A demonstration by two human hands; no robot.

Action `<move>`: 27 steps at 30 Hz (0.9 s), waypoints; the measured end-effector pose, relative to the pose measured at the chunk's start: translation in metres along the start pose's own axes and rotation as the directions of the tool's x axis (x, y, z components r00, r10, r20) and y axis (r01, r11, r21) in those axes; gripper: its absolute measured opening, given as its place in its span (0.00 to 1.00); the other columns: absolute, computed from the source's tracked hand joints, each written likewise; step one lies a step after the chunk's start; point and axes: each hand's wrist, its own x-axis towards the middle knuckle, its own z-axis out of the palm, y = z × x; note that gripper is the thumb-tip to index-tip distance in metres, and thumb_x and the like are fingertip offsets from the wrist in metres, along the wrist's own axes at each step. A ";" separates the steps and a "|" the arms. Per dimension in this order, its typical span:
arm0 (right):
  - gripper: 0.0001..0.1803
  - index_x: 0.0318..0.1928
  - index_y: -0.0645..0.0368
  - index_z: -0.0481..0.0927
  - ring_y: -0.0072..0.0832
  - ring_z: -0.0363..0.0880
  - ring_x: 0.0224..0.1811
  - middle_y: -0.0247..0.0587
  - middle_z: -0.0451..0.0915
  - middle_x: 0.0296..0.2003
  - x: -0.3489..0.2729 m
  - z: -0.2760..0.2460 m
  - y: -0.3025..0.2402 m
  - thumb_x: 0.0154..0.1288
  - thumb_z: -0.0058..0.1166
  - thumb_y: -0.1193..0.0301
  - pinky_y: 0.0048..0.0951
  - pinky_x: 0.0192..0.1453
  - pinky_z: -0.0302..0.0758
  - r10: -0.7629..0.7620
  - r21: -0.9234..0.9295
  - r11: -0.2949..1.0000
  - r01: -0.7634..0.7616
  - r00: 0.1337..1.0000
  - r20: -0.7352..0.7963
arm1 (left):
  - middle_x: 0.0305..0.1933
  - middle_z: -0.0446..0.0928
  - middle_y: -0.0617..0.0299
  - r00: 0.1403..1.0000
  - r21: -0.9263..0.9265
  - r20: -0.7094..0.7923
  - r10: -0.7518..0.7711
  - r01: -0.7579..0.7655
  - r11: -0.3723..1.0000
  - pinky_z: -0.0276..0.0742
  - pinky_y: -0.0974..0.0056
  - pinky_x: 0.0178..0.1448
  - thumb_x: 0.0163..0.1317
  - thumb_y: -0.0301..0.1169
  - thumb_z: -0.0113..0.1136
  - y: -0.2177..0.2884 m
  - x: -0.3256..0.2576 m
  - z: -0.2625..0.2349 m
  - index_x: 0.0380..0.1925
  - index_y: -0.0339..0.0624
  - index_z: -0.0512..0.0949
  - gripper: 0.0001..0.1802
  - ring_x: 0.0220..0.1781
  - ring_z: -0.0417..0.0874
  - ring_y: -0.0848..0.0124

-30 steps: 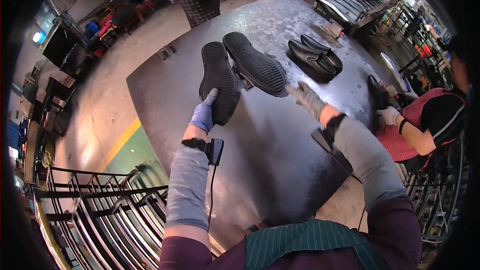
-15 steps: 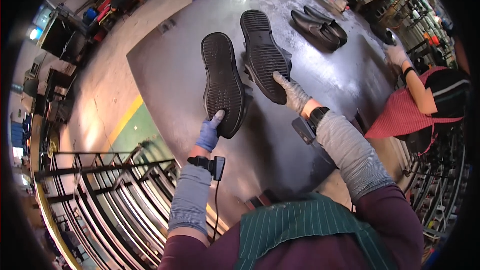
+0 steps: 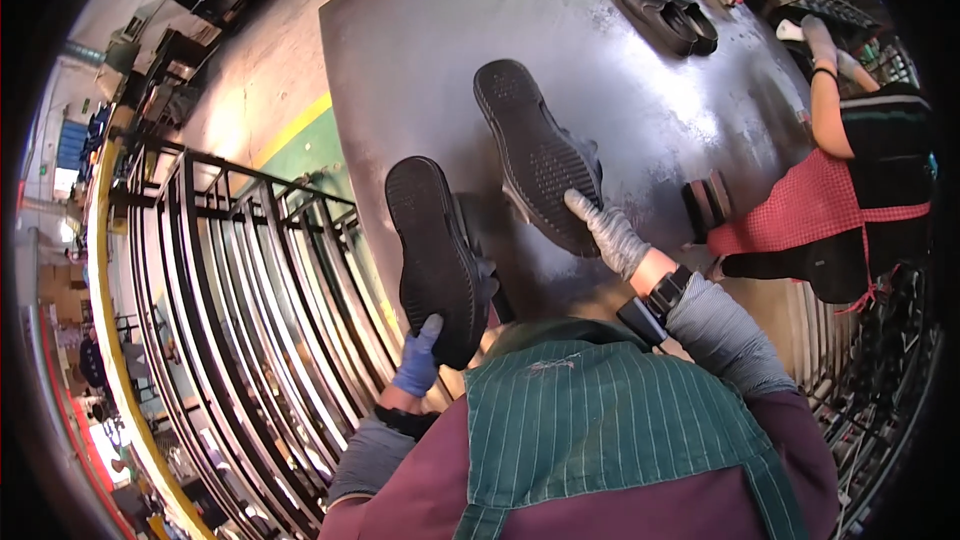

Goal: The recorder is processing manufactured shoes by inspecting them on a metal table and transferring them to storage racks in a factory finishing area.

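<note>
Two black shoes are held sole toward me over the metal table point(image 3: 560, 10). My left hand point(image 3: 415, 362), in a blue glove, grips the heel end of the left shoe point(image 3: 430, 250), thumb on the sole. The heel end of the right shoe point(image 3: 532, 148) is in my right hand point(image 3: 614, 238), in a grey glove, its thumb also on the sole. The fingers behind both shoes are hidden. Upper parts peek out along the soles' sides. The right shoe is farther from me than the left.
A pair of black slip-on shoes point(image 3: 668, 18) stands on the table's far side. At right is a co-worker in a red checked apron point(image 3: 790, 210), gloved hands by a white object point(image 3: 790, 31). A metal rack point(image 3: 230, 270) stands at left. Dark blocks point(image 3: 708, 202) sit at the table's right edge.
Both shoes have come down and nearer my body, the left one more so. The view has shifted left, showing more of the rack. The co-worker's hands have moved.
</note>
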 end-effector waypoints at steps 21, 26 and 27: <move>0.21 0.50 0.57 0.78 0.24 0.77 0.47 0.38 0.82 0.42 0.025 0.173 0.055 0.57 0.64 0.65 0.29 0.58 0.71 -0.188 -0.186 0.910 0.370 0.770 0.610 | 0.52 0.76 0.56 0.889 0.188 0.237 0.393 -0.439 0.879 0.71 0.63 0.61 0.66 0.42 0.50 0.056 0.083 0.005 0.57 0.36 0.70 0.26 0.53 0.77 0.67; 0.16 0.45 0.57 0.80 0.28 0.80 0.41 0.40 0.83 0.36 0.011 0.168 0.051 0.54 0.62 0.69 0.31 0.50 0.75 -0.253 -0.348 0.841 0.414 0.870 0.424 | 0.44 0.80 0.59 0.882 0.109 0.269 0.387 -0.427 0.897 0.72 0.66 0.58 0.63 0.37 0.55 0.063 0.076 0.027 0.48 0.36 0.77 0.19 0.49 0.78 0.70; 0.16 0.45 0.57 0.80 0.28 0.80 0.41 0.40 0.83 0.36 0.006 0.170 0.050 0.54 0.62 0.69 0.31 0.50 0.75 -0.262 -0.344 0.839 0.422 0.867 0.424 | 0.44 0.80 0.59 0.878 0.113 0.274 0.391 -0.434 0.894 0.72 0.66 0.58 0.63 0.37 0.55 0.064 0.070 0.030 0.48 0.36 0.77 0.19 0.49 0.78 0.70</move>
